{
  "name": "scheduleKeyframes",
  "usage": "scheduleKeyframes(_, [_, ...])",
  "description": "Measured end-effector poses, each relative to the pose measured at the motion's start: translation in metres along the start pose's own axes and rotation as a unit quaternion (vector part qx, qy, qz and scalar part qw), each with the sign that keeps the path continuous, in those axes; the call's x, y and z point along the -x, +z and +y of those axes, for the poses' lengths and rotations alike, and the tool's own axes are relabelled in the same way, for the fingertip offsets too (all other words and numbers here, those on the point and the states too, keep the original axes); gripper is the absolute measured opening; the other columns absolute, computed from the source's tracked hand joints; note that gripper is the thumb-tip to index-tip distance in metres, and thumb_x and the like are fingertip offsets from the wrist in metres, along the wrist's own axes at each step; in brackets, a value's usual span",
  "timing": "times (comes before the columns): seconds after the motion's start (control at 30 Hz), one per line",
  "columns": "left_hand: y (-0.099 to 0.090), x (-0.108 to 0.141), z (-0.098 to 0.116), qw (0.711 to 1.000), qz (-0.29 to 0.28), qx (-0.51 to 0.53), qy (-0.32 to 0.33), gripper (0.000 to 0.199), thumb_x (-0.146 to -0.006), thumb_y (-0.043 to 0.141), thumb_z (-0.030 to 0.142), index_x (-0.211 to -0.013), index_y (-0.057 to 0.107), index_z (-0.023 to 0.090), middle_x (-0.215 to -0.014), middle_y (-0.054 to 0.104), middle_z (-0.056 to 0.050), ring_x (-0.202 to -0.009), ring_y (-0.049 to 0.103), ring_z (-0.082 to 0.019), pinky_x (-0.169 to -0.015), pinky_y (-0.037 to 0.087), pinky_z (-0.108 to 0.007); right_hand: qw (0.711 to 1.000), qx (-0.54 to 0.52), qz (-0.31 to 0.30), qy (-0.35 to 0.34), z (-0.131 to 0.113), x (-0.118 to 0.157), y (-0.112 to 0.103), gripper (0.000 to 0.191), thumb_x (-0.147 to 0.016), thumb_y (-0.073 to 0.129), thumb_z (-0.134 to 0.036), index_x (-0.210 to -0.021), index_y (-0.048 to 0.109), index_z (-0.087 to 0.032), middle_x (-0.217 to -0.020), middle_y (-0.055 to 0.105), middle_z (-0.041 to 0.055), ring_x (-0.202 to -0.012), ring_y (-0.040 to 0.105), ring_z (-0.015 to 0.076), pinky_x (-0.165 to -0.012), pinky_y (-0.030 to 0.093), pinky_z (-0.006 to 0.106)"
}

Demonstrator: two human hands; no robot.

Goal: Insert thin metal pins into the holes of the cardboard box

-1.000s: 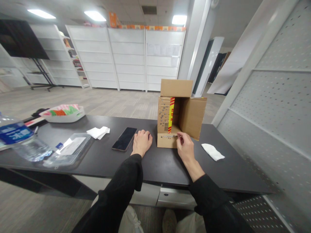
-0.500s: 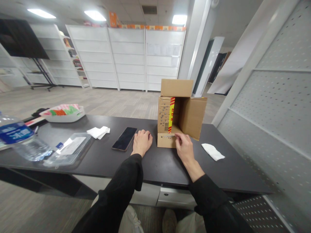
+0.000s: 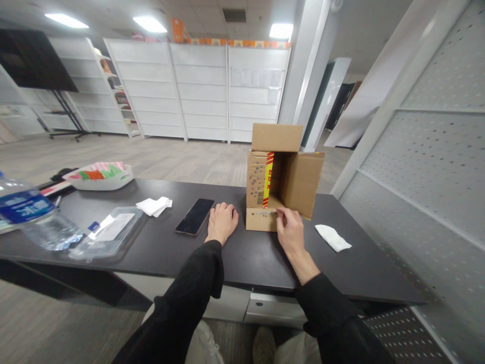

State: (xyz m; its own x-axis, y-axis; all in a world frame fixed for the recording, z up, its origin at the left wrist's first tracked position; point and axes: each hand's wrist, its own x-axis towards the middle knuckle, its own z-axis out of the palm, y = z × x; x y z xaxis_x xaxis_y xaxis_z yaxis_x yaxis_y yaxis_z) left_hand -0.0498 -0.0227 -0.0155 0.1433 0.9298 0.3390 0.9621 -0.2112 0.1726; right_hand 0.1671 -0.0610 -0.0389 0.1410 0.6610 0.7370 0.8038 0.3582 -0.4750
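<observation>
Box flap [image 3: 258, 223] at right hand [image 3: 291, 227], fingers pinched.
Left hand [image 3: 222, 222] loosely curled beside phone [image 3: 195, 216]; can't tell if either holds anything.

Even indoor light, soft detail, strong stretching toward the sides.
Three white ceiling lights [image 3: 150, 24] glow overexposed, brightening the pale shelves [image 3: 197, 91]. The dark surface [image 3: 242, 260] carries only a faint sheen; sharper glints catch the clear bottle [image 3: 28, 210] and plastic case [image 3: 113, 232]. Shade deepens inside the cardboard box [image 3: 279, 174] and beneath the surface, where the floor [image 3: 76, 328] dims. Wide-angle distortion tilts the black screen [image 3: 36, 59] and stretches the perforated panel [image 3: 428, 177]. Fine print looks smeared, and distant papers [image 3: 255, 78] are unreadable.
</observation>
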Motion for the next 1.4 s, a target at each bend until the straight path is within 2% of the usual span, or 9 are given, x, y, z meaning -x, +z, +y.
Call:
scheduleKeyframes(0.53, [0.000,0.000,0.000,1.000,-0.001,0.004,-0.004,0.029,-0.096,0.040,0.031,-0.101,0.066,0.021,-0.105,0.064,-0.011,-0.107,0.054,-0.026,-0.090,0.039,-0.039,1.000,-0.009,-0.007,0.004,-0.001,0.000,0.000,0.025,-0.088,0.045,-0.018,-0.097,0.068,-0.020,-0.089,0.072,0.0091,-0.086,0.060,0.0262,-0.079,0.049,0.042])
scheduleKeyframes(0.83, [-0.001,0.000,0.001,1.000,-0.002,-0.008,-0.003,0.029,-0.096,0.039,0.030,-0.101,0.066,0.021,-0.104,0.065,-0.010,-0.106,0.055,-0.025,-0.089,0.039,-0.038,0.998,0.007,0.059,-0.008,-0.006,-0.002,-0.005,0.034,-0.086,0.041,-0.012,-0.111,0.062,-0.017,-0.103,0.068,0.0125,-0.095,0.058,0.0267,-0.087,0.047,0.045])
scheduleKeyframes(0.97, [-0.001,0.000,0.001,1.000,0.002,-0.006,0.000,0.029,-0.096,0.039,0.031,-0.099,0.066,0.020,-0.104,0.065,-0.010,-0.106,0.055,-0.026,-0.088,0.040,-0.039,0.999,0.001,0.032,-0.015,-0.006,0.000,-0.003,0.036,-0.083,0.041,-0.010,-0.112,0.062,-0.018,-0.103,0.068,0.0119,-0.096,0.059,0.0267,-0.087,0.047,0.045])
scheduleKeyframes(1.17, [-0.001,0.000,0.001,1.000,-0.001,-0.010,-0.004,0.030,-0.096,0.038,0.031,-0.100,0.066,0.021,-0.105,0.065,-0.010,-0.107,0.055,-0.025,-0.090,0.040,-0.039,0.997,0.026,-0.048,-0.049,-0.010,0.001,0.000,0.034,-0.082,0.044,-0.010,-0.108,0.064,-0.018,-0.101,0.070,0.0107,-0.097,0.061,0.0272,-0.086,0.047,0.043])
scheduleKeyframes(1.4, [0.000,0.000,0.001,1.000,0.003,-0.013,0.000,0.030,-0.096,0.038,0.031,-0.100,0.067,0.021,-0.105,0.065,-0.011,-0.106,0.055,-0.026,-0.089,0.040,-0.039,0.991,0.066,-0.077,-0.083,-0.018,0.002,-0.001,0.036,-0.082,0.046,-0.010,-0.112,0.064,-0.018,-0.104,0.071,0.0114,-0.099,0.061,0.0278,-0.085,0.045,0.042])
